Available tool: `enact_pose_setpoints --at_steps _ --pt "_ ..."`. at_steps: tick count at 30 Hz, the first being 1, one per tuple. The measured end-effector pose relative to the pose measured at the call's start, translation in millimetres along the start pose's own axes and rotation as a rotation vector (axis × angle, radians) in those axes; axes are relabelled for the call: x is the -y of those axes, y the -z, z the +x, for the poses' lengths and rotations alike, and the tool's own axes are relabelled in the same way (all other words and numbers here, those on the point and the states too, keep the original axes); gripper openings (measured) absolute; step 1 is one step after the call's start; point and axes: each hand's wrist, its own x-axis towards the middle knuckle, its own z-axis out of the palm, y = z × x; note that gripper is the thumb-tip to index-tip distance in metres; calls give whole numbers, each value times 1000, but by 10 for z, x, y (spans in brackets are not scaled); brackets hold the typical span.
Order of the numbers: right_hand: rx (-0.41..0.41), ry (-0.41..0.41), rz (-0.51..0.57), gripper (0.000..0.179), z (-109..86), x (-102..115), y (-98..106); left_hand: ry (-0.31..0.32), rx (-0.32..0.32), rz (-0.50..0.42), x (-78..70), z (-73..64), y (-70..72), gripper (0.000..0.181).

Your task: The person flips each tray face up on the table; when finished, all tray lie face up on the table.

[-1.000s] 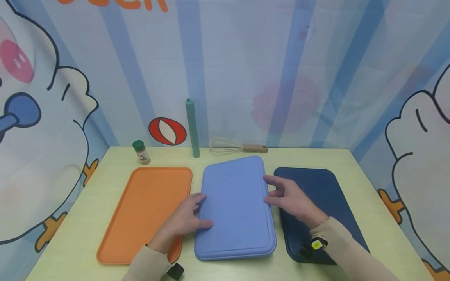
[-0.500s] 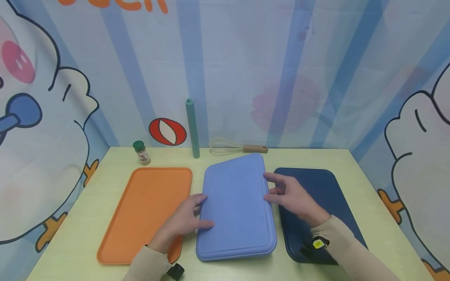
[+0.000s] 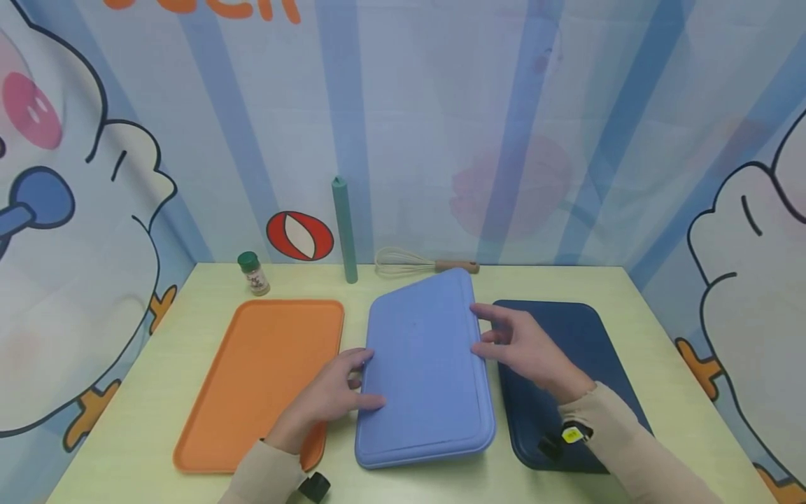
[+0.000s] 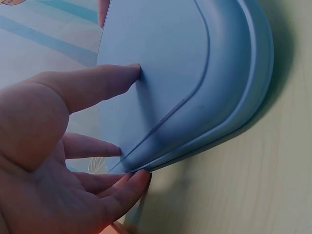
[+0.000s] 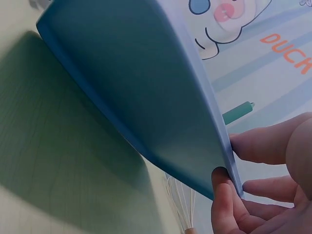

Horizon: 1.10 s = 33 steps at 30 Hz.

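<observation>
A light blue tray point(image 3: 425, 371) is held bottom side up between both hands, its right side and far end raised. My left hand point(image 3: 334, 388) grips the tray's left edge, with the thumb on the upturned bottom and the other fingers along the rim. At the right edge, my right hand point(image 3: 525, 346) pinches the rim between thumb and fingers. The right wrist view shows the tray's hollow inside point(image 5: 131, 83) facing down over the table, with one fingertip tucked beneath the rim. An orange tray point(image 3: 271, 378) lies to the left, partly behind my left hand and sleeve.
A navy tray point(image 3: 548, 420) lies on the table point(image 3: 636, 329) at the right, under my right forearm. Along the back are a green-capped shaker jar point(image 3: 254, 274), an upright green stick-like thing point(image 3: 344, 231) and a whisk point(image 3: 456, 267). A printed cloth point(image 3: 415, 126) hangs behind.
The light blue tray's far right corner has risen, tilting it more steeply to the left. My right hand has moved slightly up with it, while my left hand has barely moved.
</observation>
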Motion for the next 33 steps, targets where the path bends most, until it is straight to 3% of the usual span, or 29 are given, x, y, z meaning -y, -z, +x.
enact_pose_setpoints --at_steps 18,33 --pt "23 37 37 72 49 217 27 18 49 -54 -17 -5 20 89" --pt "37 56 87 71 76 391 23 -13 93 -84 3 12 24 88"
